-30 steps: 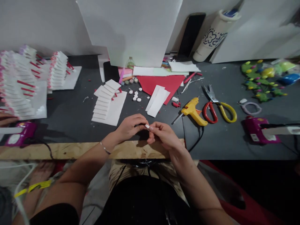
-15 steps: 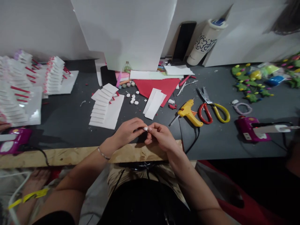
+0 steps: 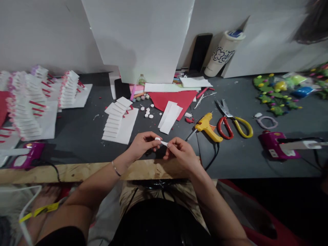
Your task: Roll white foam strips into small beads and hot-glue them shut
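Note:
Near the table's front edge, my left hand (image 3: 143, 144) pinches the rolled end of a narrow white strip (image 3: 164, 143). My right hand (image 3: 180, 152) grips the strip's other end between thumb and fingers, so a short length stretches between the hands. Beyond them lie several small white rolls (image 3: 148, 112) in a loose group. Two flat white strips (image 3: 170, 118) rest partly on a red sheet (image 3: 176, 102). To the left, a small white stepped staircase (image 3: 112, 123) with red posts sits on a white base.
Right of my hands lie a yellow glue gun (image 3: 206, 126) and scissors (image 3: 230, 119) with red and yellow handles. More white staircases (image 3: 33, 109) stand at the left. Purple power adapters (image 3: 276, 145) sit on both sides. A white bottle (image 3: 222, 53) and a phone (image 3: 200, 53) lean at the back.
My hands have drawn slightly apart, and a longer stretch of the white strip now shows between them. The camera view has shifted a little; the things on the table look unmoved.

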A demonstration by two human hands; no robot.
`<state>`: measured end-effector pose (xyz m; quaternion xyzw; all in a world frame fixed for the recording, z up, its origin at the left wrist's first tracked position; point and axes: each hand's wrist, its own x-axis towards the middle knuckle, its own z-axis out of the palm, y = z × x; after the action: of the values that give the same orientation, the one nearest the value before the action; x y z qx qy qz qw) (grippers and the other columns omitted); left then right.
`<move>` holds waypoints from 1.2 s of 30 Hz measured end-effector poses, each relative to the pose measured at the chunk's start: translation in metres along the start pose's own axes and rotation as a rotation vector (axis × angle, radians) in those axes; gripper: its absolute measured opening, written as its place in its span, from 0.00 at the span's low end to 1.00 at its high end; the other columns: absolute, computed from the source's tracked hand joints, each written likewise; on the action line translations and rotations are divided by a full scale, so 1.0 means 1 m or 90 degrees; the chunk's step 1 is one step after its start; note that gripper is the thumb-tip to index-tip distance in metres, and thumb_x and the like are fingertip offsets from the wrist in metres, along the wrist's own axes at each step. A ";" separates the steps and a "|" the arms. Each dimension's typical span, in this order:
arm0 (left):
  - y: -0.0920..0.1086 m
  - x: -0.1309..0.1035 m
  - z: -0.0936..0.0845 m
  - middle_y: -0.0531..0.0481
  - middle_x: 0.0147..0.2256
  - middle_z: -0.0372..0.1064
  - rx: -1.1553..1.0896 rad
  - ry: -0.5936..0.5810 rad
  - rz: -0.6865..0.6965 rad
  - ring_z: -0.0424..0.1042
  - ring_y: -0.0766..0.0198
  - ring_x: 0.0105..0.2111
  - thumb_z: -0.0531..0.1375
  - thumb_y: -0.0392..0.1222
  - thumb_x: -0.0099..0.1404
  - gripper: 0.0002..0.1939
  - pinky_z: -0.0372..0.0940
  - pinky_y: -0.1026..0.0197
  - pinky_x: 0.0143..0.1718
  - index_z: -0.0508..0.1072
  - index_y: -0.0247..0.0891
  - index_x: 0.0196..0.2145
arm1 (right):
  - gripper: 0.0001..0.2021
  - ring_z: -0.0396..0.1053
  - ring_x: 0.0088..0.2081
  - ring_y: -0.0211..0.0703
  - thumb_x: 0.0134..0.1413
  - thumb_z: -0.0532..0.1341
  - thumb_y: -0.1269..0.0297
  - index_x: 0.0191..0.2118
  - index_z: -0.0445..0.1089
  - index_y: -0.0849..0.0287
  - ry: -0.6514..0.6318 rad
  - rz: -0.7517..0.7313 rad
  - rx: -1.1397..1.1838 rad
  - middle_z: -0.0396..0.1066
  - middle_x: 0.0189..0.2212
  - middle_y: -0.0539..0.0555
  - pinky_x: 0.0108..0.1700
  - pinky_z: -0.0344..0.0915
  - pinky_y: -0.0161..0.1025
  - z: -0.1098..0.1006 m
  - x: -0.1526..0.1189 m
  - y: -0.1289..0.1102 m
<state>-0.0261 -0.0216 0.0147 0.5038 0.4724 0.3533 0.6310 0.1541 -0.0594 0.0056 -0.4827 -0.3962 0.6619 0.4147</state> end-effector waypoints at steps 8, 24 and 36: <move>0.005 0.000 -0.001 0.53 0.20 0.71 0.017 0.009 -0.014 0.67 0.72 0.18 0.71 0.49 0.51 0.16 0.64 0.70 0.20 0.78 0.33 0.31 | 0.19 0.73 0.21 0.38 0.50 0.65 0.45 0.29 0.63 0.56 0.025 -0.002 -0.086 0.72 0.18 0.47 0.27 0.69 0.34 -0.014 -0.007 -0.005; 0.023 0.011 0.009 0.47 0.35 0.76 0.256 0.050 0.286 0.75 0.64 0.35 0.66 0.41 0.60 0.05 0.69 0.64 0.36 0.82 0.40 0.34 | 0.14 0.72 0.37 0.49 0.61 0.58 0.54 0.47 0.72 0.55 -0.074 -0.279 -0.605 0.77 0.37 0.59 0.38 0.65 0.42 -0.025 0.019 -0.051; 0.016 0.025 0.000 0.49 0.27 0.75 0.071 0.008 0.167 0.73 0.68 0.23 0.67 0.46 0.59 0.13 0.71 0.65 0.28 0.78 0.33 0.36 | 0.12 0.62 0.29 0.36 0.64 0.52 0.60 0.31 0.66 0.57 -0.131 -0.254 -0.415 0.68 0.26 0.48 0.33 0.57 0.33 -0.018 0.042 -0.051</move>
<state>-0.0183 0.0055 0.0246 0.5934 0.4255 0.4088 0.5475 0.1716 -0.0004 0.0358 -0.4338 -0.7109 0.4527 0.3186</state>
